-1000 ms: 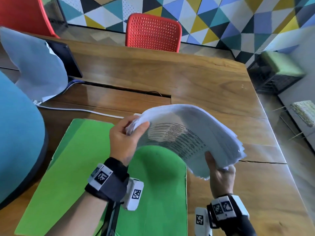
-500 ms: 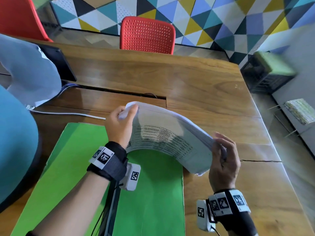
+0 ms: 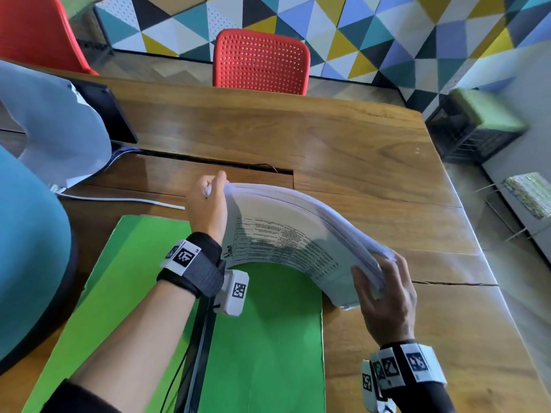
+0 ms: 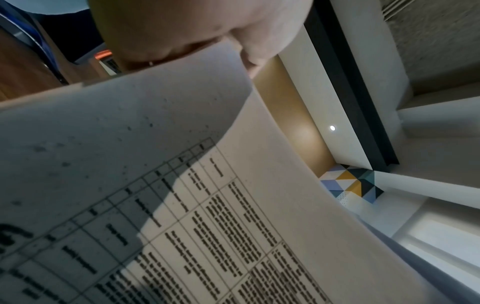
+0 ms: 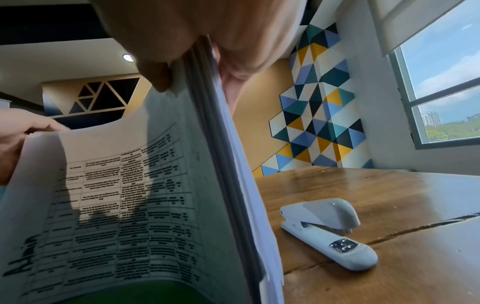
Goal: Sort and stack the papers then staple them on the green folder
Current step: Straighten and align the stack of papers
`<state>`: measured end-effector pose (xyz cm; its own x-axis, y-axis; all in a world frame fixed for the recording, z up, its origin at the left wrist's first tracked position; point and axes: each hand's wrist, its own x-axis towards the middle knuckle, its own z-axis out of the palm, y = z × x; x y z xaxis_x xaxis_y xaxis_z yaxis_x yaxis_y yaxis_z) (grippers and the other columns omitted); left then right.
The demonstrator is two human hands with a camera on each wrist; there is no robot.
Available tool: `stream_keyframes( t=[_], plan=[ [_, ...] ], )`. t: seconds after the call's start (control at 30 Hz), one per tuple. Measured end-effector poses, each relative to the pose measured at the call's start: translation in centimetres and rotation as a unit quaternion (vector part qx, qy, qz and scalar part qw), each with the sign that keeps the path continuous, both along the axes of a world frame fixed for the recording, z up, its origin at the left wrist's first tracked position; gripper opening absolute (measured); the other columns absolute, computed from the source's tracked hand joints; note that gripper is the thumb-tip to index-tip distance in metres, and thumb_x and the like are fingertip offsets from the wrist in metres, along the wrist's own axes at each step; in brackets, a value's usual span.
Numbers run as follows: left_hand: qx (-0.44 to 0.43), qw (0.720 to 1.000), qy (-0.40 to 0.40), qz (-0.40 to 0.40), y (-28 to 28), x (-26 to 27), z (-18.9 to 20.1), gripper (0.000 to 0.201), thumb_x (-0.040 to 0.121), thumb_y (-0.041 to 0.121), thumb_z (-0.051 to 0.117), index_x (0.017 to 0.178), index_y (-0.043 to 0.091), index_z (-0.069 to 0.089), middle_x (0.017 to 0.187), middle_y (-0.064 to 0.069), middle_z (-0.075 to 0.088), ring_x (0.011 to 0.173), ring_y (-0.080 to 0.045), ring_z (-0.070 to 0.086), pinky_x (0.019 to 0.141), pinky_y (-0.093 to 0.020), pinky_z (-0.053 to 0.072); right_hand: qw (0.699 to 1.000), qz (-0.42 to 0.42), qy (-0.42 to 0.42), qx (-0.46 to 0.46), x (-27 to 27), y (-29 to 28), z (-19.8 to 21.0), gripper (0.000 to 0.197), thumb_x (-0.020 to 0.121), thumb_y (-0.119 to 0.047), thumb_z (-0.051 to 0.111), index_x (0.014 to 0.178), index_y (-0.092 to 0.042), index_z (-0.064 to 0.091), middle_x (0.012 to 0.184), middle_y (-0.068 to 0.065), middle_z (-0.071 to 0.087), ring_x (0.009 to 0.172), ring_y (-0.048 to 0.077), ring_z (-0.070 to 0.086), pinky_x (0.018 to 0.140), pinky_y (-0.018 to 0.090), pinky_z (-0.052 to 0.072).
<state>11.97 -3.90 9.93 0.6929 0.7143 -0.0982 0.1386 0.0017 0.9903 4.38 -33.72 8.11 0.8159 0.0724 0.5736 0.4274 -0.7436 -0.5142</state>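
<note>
A thick stack of printed papers arches above the green folder, which lies flat on the wooden table. My left hand grips the stack's far left end. My right hand pinches the near right end, thumb under and fingers over the edge. The underside of the stack shows a printed table of text in the left wrist view. In the right wrist view the papers stand edge-on, and a grey stapler lies on the table right of them. The head view hides the stapler behind the stack.
A red chair stands at the table's far side. A dark tablet and a white cable lie at the left, beside a pale cloth and a teal cushion. A black crate sits on the floor right.
The stack has come down closer to the folder and arches more tightly. My right hand moved from under the loose end to pinching its edge; the sheets are more squared up.
</note>
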Motion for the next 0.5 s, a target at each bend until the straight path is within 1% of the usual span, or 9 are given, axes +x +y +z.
stream_keyframes(
  t=[0.07,0.13,0.17,0.2,0.27,0.33,0.37,0.43,0.5],
  plan=[
    [-0.008,1.0,0.015,-0.02,-0.2,-0.1,-0.1,0.031,0.087,0.048,0.062,0.07,0.023,0.06,0.07,0.011,0.056,0.068,-0.002,0.05,0.066,-0.023,0.039,1.0,-0.005,-0.017,0.002,0.0,0.1,0.2,0.047,0.085,-0.026,0.065,0.127,-0.015,0.048,0.134,0.02,0.056,0.121,-0.002,0.048,0.077,0.016,0.052],
    [0.01,0.999,0.02,-0.026,-0.3,-0.2,-0.5,0.034,0.082,0.053,0.064,0.08,0.02,0.07,0.084,0.008,0.069,0.081,-0.008,0.06,0.075,-0.023,0.043,1.0,-0.003,-0.021,-0.021,0.1,0.4,0.8,0.056,0.084,-0.025,0.067,0.135,-0.015,0.045,0.138,0.023,0.055,0.121,-0.004,0.044,0.073,0.016,0.047],
    [0.017,0.999,0.017,-0.022,-0.4,-0.2,-0.6,0.034,0.082,0.05,0.065,0.081,0.016,0.071,0.085,0.007,0.071,0.083,-0.009,0.062,0.074,-0.02,0.042,0.999,0.0,-0.024,-0.039,0.1,0.6,1.0,0.054,0.085,-0.022,0.068,0.135,-0.016,0.048,0.136,0.023,0.056,0.115,-0.005,0.045,0.07,0.016,0.046],
    [0.017,1.0,0.014,-0.016,-0.5,-0.2,-0.6,0.032,0.083,0.045,0.065,0.079,0.014,0.071,0.081,0.008,0.07,0.08,-0.007,0.061,0.07,-0.015,0.04,0.998,0.003,-0.032,-0.052,0.1,0.8,1.2,0.046,0.087,-0.019,0.067,0.131,-0.015,0.055,0.133,0.022,0.059,0.108,-0.006,0.047,0.066,0.013,0.045],
    [0.013,1.0,0.005,-0.005,-0.6,-0.1,-0.5,0.028,0.083,0.034,0.065,0.073,0.008,0.066,0.07,0.009,0.063,0.069,-0.008,0.055,0.059,-0.007,0.037,0.996,-0.007,-0.053,-0.065,0.3,0.8,1.4,0.022,0.091,-0.011,0.062,0.111,-0.007,0.072,0.121,0.018,0.067,0.09,-0.001,0.054,0.057,0.013,0.045],
    [0.013,1.0,-0.004,0.004,-0.5,0.0,-0.7,0.027,0.083,0.027,0.062,0.071,0.003,0.062,0.064,0.006,0.055,0.064,-0.011,0.049,0.058,-0.013,0.037,0.996,-0.043,-0.055,-0.051,0.4,0.7,1.1,0.013,0.092,-0.005,0.06,0.089,0.001,0.071,0.111,0.016,0.071,0.082,0.009,0.057,0.058,0.016,0.044],
    [0.009,1.0,-0.007,0.004,-0.4,0.0,-0.7,0.025,0.084,0.025,0.061,0.07,0.005,0.06,0.063,0.006,0.053,0.063,-0.011,0.047,0.061,-0.02,0.038,0.996,-0.061,-0.052,-0.033,0.4,0.5,0.9,0.012,0.092,-0.004,0.058,0.088,0.002,0.067,0.111,0.018,0.07,0.084,0.011,0.058,0.061,0.014,0.041],
    [0.002,1.0,-0.01,-0.001,-0.2,0.0,-0.7,0.022,0.085,0.026,0.061,0.069,0.012,0.059,0.063,0.008,0.054,0.062,-0.009,0.047,0.064,-0.026,0.037,0.996,-0.076,-0.05,-0.009,0.2,0.5,1.0,0.013,0.093,-0.003,0.053,0.103,0.0,0.06,0.12,0.021,0.067,0.096,0.008,0.058,0.067,0.01,0.04],
    [0.011,1.0,-0.004,-0.014,-0.2,-0.2,-0.6,0.026,0.086,0.033,0.063,0.072,0.012,0.063,0.068,0.009,0.058,0.064,-0.007,0.049,0.065,-0.025,0.039,0.998,-0.044,-0.048,-0.022,0.2,0.6,1.1,0.028,0.094,-0.003,0.052,0.12,-0.003,0.061,0.127,0.023,0.063,0.106,0.003,0.053,0.075,0.009,0.044]
  ],
)
